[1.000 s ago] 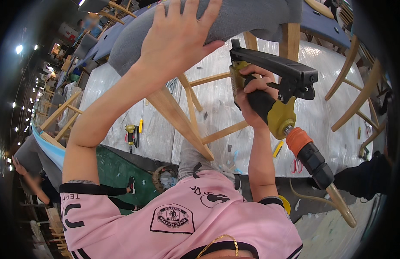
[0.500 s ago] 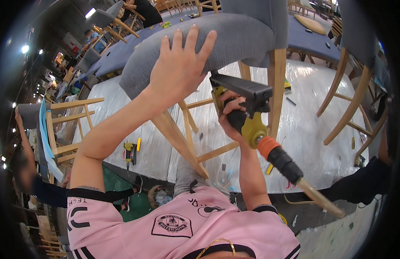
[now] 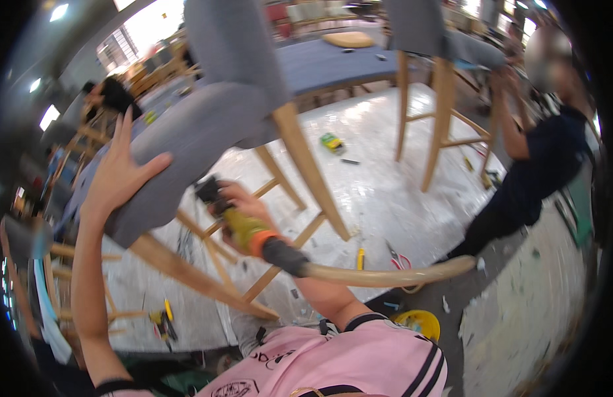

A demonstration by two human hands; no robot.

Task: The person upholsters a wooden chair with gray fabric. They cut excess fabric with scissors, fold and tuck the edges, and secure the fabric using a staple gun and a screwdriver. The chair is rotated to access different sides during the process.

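Observation:
A grey upholstered chair (image 3: 194,126) with wooden legs stands tilted before me, its backrest rising at the top. My left hand (image 3: 118,175) lies on the near left part of the seat, fingers spread and thumb out. In my right hand (image 3: 247,202) is an air staple gun (image 3: 247,228), olive-yellow with an orange collar. Its black nose is by the lower edge of the seat; blur hides whether it touches. A tan air hose (image 3: 399,274) runs from the gun to the right.
Plastic film covers the work surface (image 3: 372,192). On it lie a yellow-green box (image 3: 331,143), a yellow cutter (image 3: 361,258), red-handled scissors (image 3: 400,260) and another staple gun (image 3: 163,325). A co-worker (image 3: 551,145) handles another chair (image 3: 445,86) at right. A yellow bucket (image 3: 422,323) stands below.
My view has swung right, so the chair sits further left in it. The staple gun has turned, with its hose now running nearly level. My left hand remains on the seat.

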